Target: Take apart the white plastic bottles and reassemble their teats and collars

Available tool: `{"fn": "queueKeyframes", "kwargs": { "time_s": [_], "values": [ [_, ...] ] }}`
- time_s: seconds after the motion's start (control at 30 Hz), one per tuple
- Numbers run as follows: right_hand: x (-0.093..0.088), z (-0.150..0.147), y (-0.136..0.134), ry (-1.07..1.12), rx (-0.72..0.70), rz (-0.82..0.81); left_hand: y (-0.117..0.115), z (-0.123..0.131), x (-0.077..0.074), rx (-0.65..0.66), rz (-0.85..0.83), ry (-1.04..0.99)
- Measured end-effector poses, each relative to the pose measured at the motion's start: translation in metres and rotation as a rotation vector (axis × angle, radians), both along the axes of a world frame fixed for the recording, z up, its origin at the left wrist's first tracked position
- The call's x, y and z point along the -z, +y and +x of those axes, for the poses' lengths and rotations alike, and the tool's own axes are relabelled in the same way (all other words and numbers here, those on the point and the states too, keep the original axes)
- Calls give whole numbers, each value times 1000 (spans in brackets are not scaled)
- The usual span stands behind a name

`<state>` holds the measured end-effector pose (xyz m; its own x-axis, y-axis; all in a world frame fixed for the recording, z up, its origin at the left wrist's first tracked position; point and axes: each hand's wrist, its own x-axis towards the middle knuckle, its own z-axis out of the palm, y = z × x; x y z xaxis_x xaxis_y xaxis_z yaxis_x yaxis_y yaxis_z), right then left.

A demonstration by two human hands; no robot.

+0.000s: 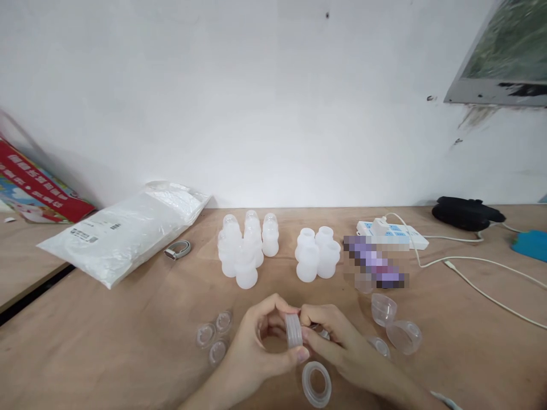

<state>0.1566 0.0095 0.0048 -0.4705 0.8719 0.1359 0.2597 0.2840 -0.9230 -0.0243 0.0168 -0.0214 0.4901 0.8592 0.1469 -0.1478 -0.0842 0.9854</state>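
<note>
In the lower middle, my left hand (267, 341) grips a translucent ridged collar ring (293, 330) between thumb and fingers, held on edge. My right hand (335, 344) is closed beside it, its fingertips against the ring's right side. A thin dark edge and something clear show among the right fingers, too hidden to name. Just below lies a loose translucent ring (317, 384) on the table. Several small clear round pieces (217, 352) sit left of my left hand. To the right of my right hand are clear dome caps (404, 336) and another small clear piece (379, 346).
Behind my hands stand several capped milky bottles (247, 273) and several open-topped ones (307, 265). A white plastic parcel (128, 228) and a grey band (178, 250) lie left. At right are a pixelated purple item (376, 262), power strip (393, 233), cables and black case (465, 213).
</note>
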Motion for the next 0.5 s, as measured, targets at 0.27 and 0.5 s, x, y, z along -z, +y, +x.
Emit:
{"fn": "queueKeyframes", "kwargs": {
  "time_s": [0.27,0.5],
  "values": [
    [-9,10,-4,121,-82,-177,2,-6,-13,69,-2,-69],
    [-3,16,7,104,10,-130,5,-9,-12,-60,0,18]
  ]
}}
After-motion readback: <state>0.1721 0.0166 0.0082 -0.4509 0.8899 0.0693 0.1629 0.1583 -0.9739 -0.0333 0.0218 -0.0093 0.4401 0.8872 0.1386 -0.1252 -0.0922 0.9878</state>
